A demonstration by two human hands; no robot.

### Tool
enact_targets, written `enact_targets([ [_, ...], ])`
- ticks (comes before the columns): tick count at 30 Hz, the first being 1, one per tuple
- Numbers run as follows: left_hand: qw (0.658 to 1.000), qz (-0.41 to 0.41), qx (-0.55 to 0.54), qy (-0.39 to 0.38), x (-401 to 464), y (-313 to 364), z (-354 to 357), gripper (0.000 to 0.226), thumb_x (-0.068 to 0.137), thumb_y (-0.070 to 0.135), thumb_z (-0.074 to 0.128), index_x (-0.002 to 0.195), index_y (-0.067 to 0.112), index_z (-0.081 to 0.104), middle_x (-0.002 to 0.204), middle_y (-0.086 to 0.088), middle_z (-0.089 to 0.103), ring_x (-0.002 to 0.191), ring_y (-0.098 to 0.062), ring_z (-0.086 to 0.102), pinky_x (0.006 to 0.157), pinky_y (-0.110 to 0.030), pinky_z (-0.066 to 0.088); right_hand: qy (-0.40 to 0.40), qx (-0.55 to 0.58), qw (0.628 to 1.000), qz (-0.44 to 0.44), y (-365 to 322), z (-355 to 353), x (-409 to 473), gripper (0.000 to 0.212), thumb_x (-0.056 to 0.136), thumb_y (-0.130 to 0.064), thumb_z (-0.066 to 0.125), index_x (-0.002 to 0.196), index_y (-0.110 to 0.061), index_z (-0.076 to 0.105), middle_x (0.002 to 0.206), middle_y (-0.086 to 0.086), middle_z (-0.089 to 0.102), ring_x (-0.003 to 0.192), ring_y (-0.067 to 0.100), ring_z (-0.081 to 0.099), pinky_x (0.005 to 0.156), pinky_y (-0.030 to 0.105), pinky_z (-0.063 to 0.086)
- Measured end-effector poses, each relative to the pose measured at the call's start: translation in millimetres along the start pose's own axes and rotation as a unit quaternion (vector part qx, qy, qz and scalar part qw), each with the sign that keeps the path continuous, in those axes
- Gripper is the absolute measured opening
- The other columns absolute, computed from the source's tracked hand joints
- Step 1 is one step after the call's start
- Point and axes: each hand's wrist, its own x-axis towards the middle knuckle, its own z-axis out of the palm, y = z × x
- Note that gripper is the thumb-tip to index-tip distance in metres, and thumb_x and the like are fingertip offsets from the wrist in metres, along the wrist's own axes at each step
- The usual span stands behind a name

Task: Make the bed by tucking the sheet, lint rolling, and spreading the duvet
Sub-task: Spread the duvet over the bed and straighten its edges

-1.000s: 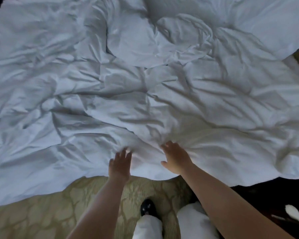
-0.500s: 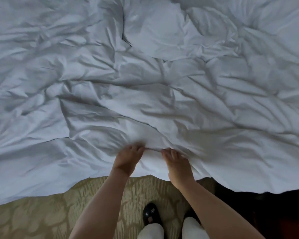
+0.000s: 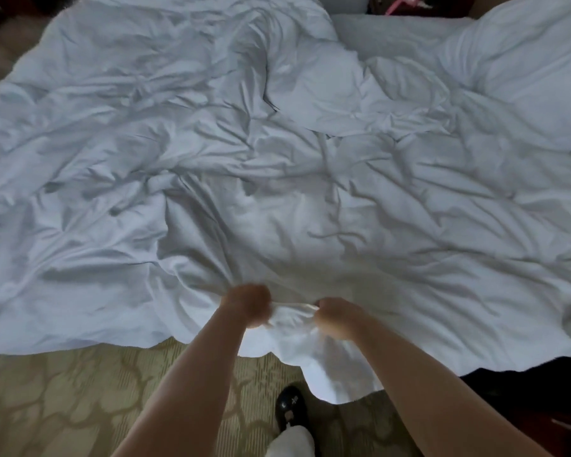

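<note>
A crumpled white duvet [image 3: 277, 192] covers the whole bed and hangs over its near edge. My left hand [image 3: 246, 305] and my right hand [image 3: 338, 316] both grip the duvet's near hem, fists close together, with a short taut strip of fabric stretched between them. A flap of the duvet droops below my right hand toward the floor. A white pillow [image 3: 524, 70] lies at the far right of the bed. The sheet underneath is hidden. No lint roller is in view.
Patterned beige carpet [image 3: 63, 397] runs along the near side of the bed. My black shoe [image 3: 289, 410] and white trouser leg stand on it. Dark furniture sits at the right edge, and pink items lie beyond the bed's far side.
Both hands went from lying on the duvet to gripping its near hem, then pulled it toward me and up. The view has drawn back, showing more of the bed.
</note>
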Motion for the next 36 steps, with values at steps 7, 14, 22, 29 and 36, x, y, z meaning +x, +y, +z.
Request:
enact_targets([
  [7,0.974,-0.019,-0.055,0.220,-59.2,9.9,-34.1,0.028,0.095,0.022,0.036,0.106,0.014,0.060,0.107,-0.011,0.066,0.100,-0.033,0.060,0.075,-0.032,0.045,0.308,-0.130,0.932,-0.139,-10.4,-30.9,-53.1,0.051,0.081,-0.042,0.019,0.099,-0.012,0.056,0.095,0.014,0.067,0.089,0.035,0.062,0.067,0.032,0.038],
  [14,0.991,0.040,0.046,0.122,-65.7,6.0,-25.4,0.050,0.095,0.057,0.030,0.113,0.018,0.055,0.119,-0.009,0.063,0.112,-0.028,0.057,0.086,-0.032,0.042,0.149,-0.268,0.925,-0.224,5.4,-26.4,-56.6,0.062,0.083,-0.069,0.049,0.114,-0.016,0.044,0.091,0.007,0.067,0.082,0.029,0.065,0.067,0.032,0.041],
  [22,0.969,0.095,0.116,0.196,-7.6,-6.2,-58.6,0.043,0.093,0.027,0.048,0.132,0.016,0.035,0.118,-0.006,0.059,0.103,-0.028,0.061,0.076,-0.034,0.046,0.442,-0.326,0.820,-0.161,0.5,-68.6,-9.7,0.039,0.047,0.000,0.062,0.079,-0.011,0.040,0.055,0.005,0.049,0.046,0.024,0.051,0.040,0.025,0.036],
  [29,0.997,0.054,0.037,-0.040,37.2,19.7,19.4,0.051,0.095,0.007,0.046,0.143,0.019,0.036,0.146,-0.007,0.041,0.129,-0.028,0.046,0.102,-0.034,0.040,0.043,-0.111,0.991,0.060,36.1,-11.6,21.4,0.049,0.092,-0.012,0.048,0.138,-0.027,0.042,0.133,0.005,0.053,0.121,0.025,0.052,0.087,0.015,0.043],
  [36,0.998,0.049,-0.030,0.014,64.0,23.1,-0.7,0.049,0.088,0.010,0.051,0.134,0.024,0.042,0.139,-0.001,0.044,0.123,-0.027,0.049,0.095,-0.037,0.042,0.255,-0.243,0.936,-0.022,46.8,-17.0,35.7,0.052,0.060,-0.013,0.081,0.107,-0.006,0.058,0.094,0.010,0.061,0.079,0.028,0.064,0.055,0.033,0.050],
])
